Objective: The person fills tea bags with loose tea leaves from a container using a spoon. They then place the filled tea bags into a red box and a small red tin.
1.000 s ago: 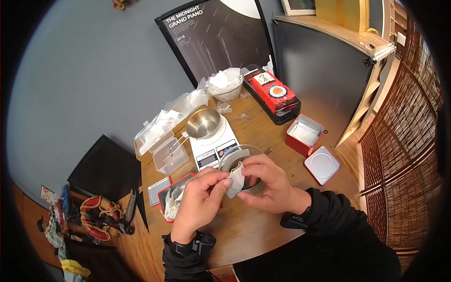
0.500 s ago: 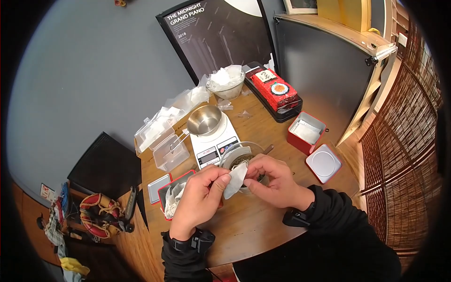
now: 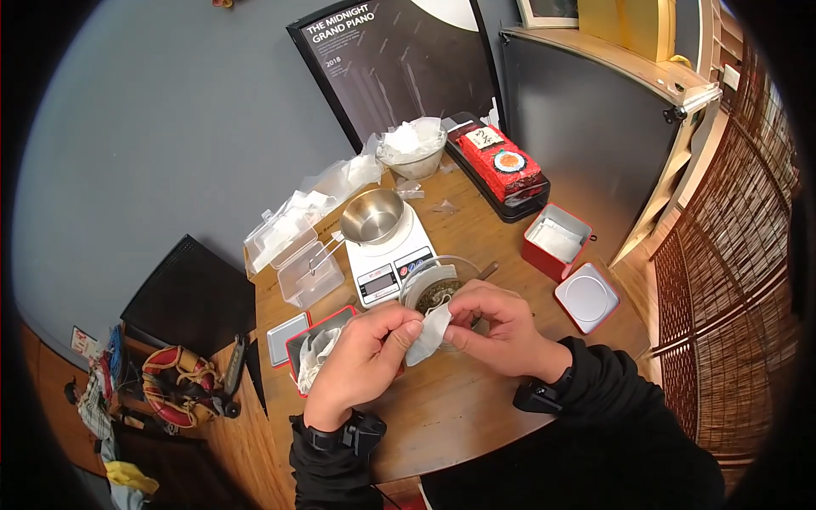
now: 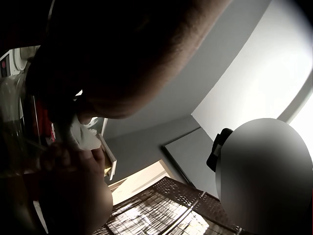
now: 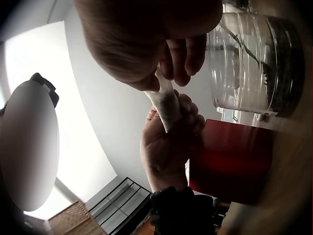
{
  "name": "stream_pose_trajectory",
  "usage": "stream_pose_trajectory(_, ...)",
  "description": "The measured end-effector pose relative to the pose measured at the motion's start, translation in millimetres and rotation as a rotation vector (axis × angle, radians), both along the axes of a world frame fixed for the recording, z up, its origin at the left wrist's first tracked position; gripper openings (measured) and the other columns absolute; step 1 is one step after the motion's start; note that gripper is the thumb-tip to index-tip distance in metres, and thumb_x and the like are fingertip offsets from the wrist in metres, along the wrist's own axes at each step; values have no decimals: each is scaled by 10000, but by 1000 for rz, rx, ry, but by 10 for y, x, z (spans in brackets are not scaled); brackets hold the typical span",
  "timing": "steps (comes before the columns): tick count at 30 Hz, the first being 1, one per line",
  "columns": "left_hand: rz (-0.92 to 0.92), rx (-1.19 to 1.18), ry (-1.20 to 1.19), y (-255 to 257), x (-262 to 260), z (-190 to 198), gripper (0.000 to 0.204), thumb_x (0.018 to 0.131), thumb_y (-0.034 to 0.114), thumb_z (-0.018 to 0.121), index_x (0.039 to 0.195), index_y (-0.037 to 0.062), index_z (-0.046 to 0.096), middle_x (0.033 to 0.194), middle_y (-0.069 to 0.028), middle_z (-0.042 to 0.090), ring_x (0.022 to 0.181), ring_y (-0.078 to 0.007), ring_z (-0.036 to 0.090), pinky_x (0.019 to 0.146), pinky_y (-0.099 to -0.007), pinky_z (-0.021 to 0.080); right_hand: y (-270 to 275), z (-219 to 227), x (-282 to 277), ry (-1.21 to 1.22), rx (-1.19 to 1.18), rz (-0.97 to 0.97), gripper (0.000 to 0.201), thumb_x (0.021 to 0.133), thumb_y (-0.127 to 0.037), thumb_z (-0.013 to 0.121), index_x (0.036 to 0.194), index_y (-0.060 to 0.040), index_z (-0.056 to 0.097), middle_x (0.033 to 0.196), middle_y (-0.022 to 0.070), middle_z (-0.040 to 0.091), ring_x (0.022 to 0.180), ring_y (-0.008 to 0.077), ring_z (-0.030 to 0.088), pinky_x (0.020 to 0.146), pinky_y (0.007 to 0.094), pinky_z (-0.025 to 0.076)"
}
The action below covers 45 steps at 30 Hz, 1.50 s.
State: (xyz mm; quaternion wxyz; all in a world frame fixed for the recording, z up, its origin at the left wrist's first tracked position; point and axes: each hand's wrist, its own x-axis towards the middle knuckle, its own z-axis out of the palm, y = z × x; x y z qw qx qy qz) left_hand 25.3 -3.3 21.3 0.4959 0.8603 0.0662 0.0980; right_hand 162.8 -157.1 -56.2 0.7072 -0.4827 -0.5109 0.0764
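Observation:
In the head view, a small white drawstring tea bag (image 3: 427,337) is held between both hands, over the near side of a clear jar. My left hand (image 3: 361,357) pinches its left edge between thumb and forefinger. The right hand (image 3: 500,333) pinches the opposite edge near the top, where a thin string loops out. Behind the fingers is the jar, with dark dried leaves (image 3: 435,293) inside and a white piece against its wall. The right wrist view shows the jar (image 5: 239,63) from the side and the bag (image 5: 167,105) between the two hands' fingers.
Left of the hands, a red tin (image 3: 330,318) holds several white bags. A kitchen scale (image 3: 371,289) carries a metal pan (image 3: 374,219). An open clear plastic box (image 3: 310,285) sits left of it. To the right are a red tin (image 3: 544,259) and its lid (image 3: 587,297).
My right fingers have drawn together from a wider spread onto the bag's right edge. The bag has turned slightly, and its string shows over the jar. The left hand keeps its pinch.

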Motion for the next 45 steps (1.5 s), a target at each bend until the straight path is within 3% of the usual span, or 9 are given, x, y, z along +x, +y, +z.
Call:
stream_pose_trajectory(9,-27,46,46,13,-8,-14,186,1014,144,550,1004,-18,640,813,-50,585,628,-119,562,551,-274,453,-60,96,10,-24,-65,-18,180,836,-37,761,990,-21,670,935,51,597,738,103,607,600,237,493)
stream_pose_trajectory(17,77,-94,64,-12,-1,-25,227,1039,210,521,1064,23,647,774,-10,595,611,-69,543,515,-240,457,-81,149,23,-83,-55,-28,117,849,-31,744,947,-25,681,944,51,593,766,105,586,625,239,487)
stream_pose_trajectory(25,87,-82,57,-33,-2,-1,236,1041,224,519,1071,30,651,756,3,594,611,-63,536,521,-235,465,-56,113,29,-115,-25,-14,136,860,-11,721,972,-27,646,982,55,575,770,103,580,627,237,485)
stream_pose_trajectory(30,69,-75,50,-29,-1,-2,240,1041,228,519,1074,30,652,738,3,593,597,-62,532,520,-230,449,-46,75,11,45,-19,38,214,846,-18,747,1023,-32,628,1023,62,564,795,103,597,629,235,495)
stream_pose_trajectory(42,97,-58,1,-39,24,-33,249,1041,231,522,1090,25,654,725,7,582,552,-57,517,494,-230,415,-39,72,-6,38,-54,13,159,841,-17,750,961,-20,644,938,50,613,739,96,589,625,234,488)
stream_pose_trajectory(45,104,-52,3,-45,26,-30,245,1042,230,522,1103,29,650,739,12,590,549,-55,513,497,-225,420,-48,6,13,30,-77,17,164,849,6,740,991,-9,659,1000,65,601,785,80,586,648,219,477)
